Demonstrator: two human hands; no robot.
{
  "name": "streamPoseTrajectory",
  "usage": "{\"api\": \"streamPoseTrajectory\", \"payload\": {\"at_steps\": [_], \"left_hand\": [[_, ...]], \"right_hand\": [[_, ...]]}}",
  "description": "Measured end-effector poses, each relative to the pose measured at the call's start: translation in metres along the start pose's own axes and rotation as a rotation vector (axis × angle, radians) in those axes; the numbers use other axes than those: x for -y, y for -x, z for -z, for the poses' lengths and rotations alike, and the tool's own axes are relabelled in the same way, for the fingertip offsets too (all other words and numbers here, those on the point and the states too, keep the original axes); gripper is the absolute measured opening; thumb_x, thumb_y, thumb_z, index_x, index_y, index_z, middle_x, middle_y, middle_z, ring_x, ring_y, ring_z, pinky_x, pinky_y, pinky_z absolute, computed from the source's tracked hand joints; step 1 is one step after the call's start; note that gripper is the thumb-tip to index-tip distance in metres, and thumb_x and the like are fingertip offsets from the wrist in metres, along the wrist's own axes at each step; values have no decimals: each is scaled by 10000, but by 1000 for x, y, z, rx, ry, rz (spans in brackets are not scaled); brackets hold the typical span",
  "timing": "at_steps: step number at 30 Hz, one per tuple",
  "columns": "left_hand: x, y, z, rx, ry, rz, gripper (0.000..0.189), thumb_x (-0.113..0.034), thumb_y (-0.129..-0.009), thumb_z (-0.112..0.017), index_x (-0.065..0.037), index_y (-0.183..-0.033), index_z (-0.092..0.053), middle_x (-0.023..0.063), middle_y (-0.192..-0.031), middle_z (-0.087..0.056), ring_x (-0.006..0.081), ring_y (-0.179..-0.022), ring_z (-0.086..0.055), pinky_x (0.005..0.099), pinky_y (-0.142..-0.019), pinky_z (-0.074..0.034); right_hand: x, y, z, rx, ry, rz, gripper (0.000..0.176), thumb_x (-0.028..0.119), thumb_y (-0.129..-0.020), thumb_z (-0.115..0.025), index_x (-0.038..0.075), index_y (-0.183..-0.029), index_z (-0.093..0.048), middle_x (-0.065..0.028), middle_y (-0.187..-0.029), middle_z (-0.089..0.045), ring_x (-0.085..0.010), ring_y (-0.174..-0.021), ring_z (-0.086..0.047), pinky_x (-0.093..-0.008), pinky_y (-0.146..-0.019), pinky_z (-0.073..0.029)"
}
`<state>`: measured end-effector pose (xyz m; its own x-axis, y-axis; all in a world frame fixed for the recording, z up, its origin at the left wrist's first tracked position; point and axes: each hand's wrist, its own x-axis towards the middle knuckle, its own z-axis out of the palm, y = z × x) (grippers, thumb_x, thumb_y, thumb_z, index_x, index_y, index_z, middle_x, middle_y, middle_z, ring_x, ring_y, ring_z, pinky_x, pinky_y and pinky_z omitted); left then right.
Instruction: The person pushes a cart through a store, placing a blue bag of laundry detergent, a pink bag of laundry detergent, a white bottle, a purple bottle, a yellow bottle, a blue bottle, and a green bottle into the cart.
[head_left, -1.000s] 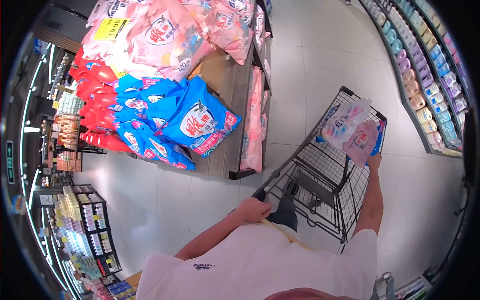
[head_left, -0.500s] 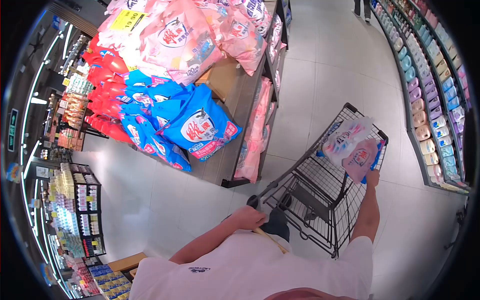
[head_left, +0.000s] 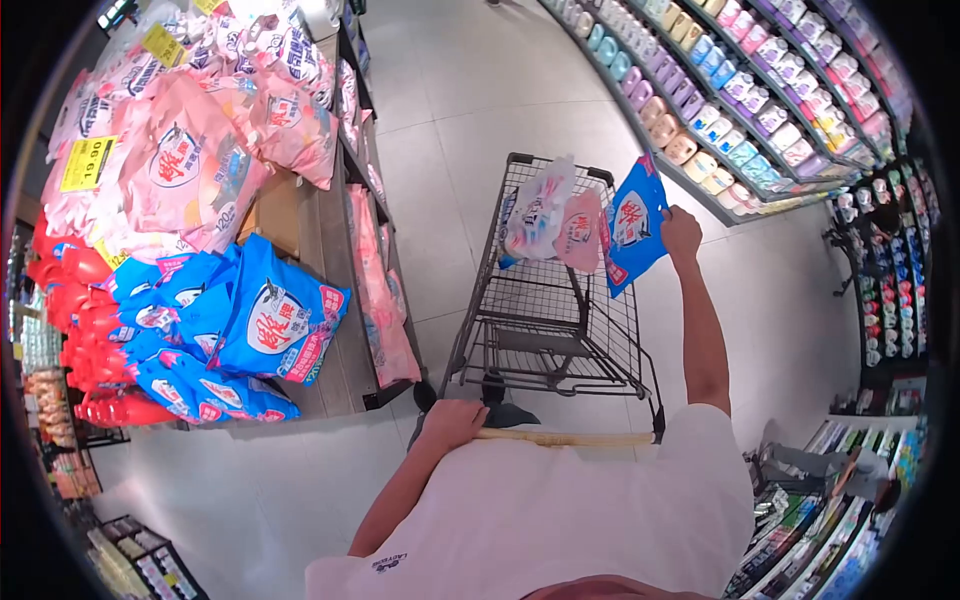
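My right hand (head_left: 682,234) pinches the right edge of a blue laundry detergent bag (head_left: 632,225), held up at the right side of the shopping cart (head_left: 530,300). Beside it in the cart's far end lie a pink bag (head_left: 579,232) and a white patterned bag (head_left: 540,210). Close to my body, my left hand (head_left: 455,422) is closed around the left end of the cart's pale handle (head_left: 565,438).
Left of the cart, a display stand (head_left: 335,290) carries blue bags (head_left: 275,315), pink bags (head_left: 175,160) and red bottles (head_left: 95,340). Shelves of bottles (head_left: 690,120) run along the far right. Another person (head_left: 840,468) is at the lower right.
The blue bag, mostly hidden behind the pink bag before, is now raised at the cart's right side in my right hand. My view has turned right; my left hand stays on the handle.
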<state>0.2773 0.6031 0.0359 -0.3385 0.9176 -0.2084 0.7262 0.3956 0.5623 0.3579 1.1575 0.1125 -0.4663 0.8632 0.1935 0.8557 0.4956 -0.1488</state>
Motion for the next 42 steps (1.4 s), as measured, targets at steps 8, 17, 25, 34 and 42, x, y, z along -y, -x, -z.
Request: {"api": "streamPoseTrajectory", "payload": {"at_steps": [8, 17, 25, 34, 42], "left_hand": [[13, -13, 4, 23, 71, -151, 339, -369, -963, -564, -89, -832, -704, 164, -748, -694, 394, -704, -669, 531, -642, -523], [39, -14, 42, -161, 1448, -76, 687, -73, -931, -675, -32, -1513, -311, 176, -1293, -626, 247, -1058, -680, 353, -885, -550], [71, 71, 94, -501, 1782, -113, 789, 42, -927, -634, -134, -1571, -214, 84, -1573, -372, 286, -1362, -503, 385, -1096, -452], [107, 150, 63, -1004, 1924, 117, 512, -227, -1011, -620, -26, -1437, -417, 165, -1433, -524, 282, -1299, -562, 415, -1074, -494], [133, 174, 36, -999, 1813, 895, 819, -422, -864, -797, 42, -1409, -398, 201, -1422, -488, 288, -1255, -577, 415, -938, -562]], "right_hand": [[101, 65, 196, -351, 141, 507, 153, 204, -910, -649, 69, -844, -678, -96, -835, -685, -291, -828, -682, -432, -691, -534], [231, 146, 288, -492, -48, 1021, 49, 78, -840, -700, 69, -888, -693, -34, -822, -684, -217, -793, -647, -360, -634, -524], [360, 225, 263, -186, -520, 1513, 207, -4, -701, -723, 48, -896, -680, -49, -750, -635, -254, -753, -624, -371, -589, -491], [497, 287, 183, -122, -657, 1709, 130, 102, -770, -744, 95, -886, -685, -26, -767, -614, -211, -799, -615, -356, -599, -490], [527, 297, 67, -175, -1098, 1284, 213, 141, -877, -727, 42, -1060, -681, -122, -970, -651, -302, -865, -617, -397, -751, -519]]}}
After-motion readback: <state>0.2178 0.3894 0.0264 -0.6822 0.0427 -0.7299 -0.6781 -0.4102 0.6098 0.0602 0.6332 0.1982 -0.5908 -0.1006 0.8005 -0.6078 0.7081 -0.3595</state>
